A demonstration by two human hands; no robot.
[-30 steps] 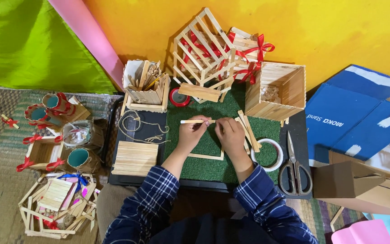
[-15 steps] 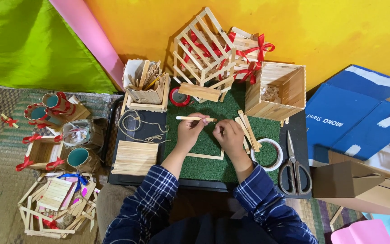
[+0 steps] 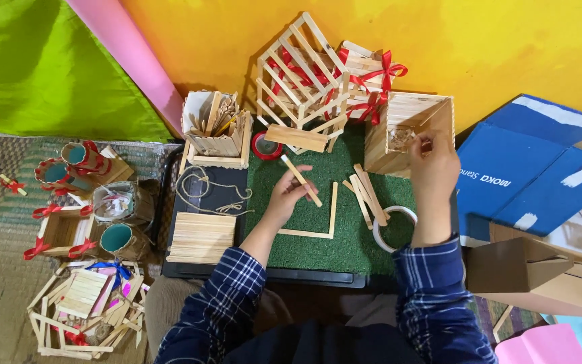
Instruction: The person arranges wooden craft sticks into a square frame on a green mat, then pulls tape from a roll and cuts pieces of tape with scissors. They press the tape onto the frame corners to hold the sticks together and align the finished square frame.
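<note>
**Right hand relocated to the wooden box; left hand retains the stick**

Since the earlier frames, the right hand (image 3: pixel 432 162) has left the stick and moved up and to the right, to the open wooden box (image 3: pixel 409 131) at the back right of the green mat (image 3: pixel 318 243). Its fingers are bunched at the box opening; whether they pinch anything cannot be told. The left hand (image 3: pixel 287 199) now holds the wooden stick (image 3: pixel 301 180) alone, thumb and fingers closed on its lower end, the stick angled up and to the left above the mat.

An L-shaped frame of sticks (image 3: pixel 321 222) lies flat on the mat, just right of the left hand. Loose sticks (image 3: pixel 368 195) lie between that frame and the box. A white tape ring (image 3: pixel 393 228) rests below the right forearm. A red tape roll (image 3: pixel 266 145) sits at the back edge of the mat, beside a stick holder (image 3: pixel 215 131).
</note>
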